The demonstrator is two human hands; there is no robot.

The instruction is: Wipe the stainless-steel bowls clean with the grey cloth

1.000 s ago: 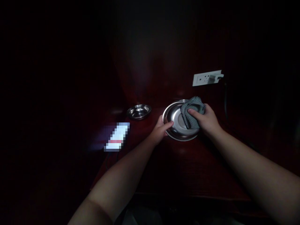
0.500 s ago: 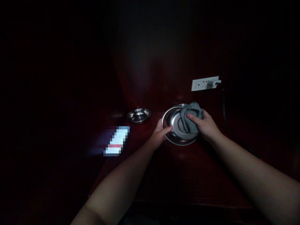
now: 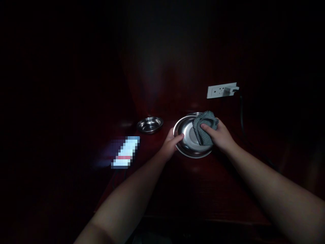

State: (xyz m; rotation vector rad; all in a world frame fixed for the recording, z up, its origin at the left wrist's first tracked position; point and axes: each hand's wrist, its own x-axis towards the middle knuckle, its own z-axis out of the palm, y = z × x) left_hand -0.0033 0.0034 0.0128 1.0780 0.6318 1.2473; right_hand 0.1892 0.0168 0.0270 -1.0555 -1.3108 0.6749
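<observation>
A shiny steel bowl is held up over the dark red table, its inside turned toward me. My left hand grips its left rim, thumb on the inner side and fingers behind. In my right hand is a bunched grey-green cloth, pressed over the right part of the bowl, with the thumb on top. The fingers of that hand are hidden behind cloth and bowl. Another steel rim peeks out just behind the held bowl.
A second steel bowl stands on the table to the left. Nearer lies a lit, blurred-out phone with a cable. On the back wall is a white socket plate with a plug and a dark cord hanging down. Surroundings are very dark.
The bowl, the cloth and both hands have shifted very slightly left in view. Both grips look the same.
</observation>
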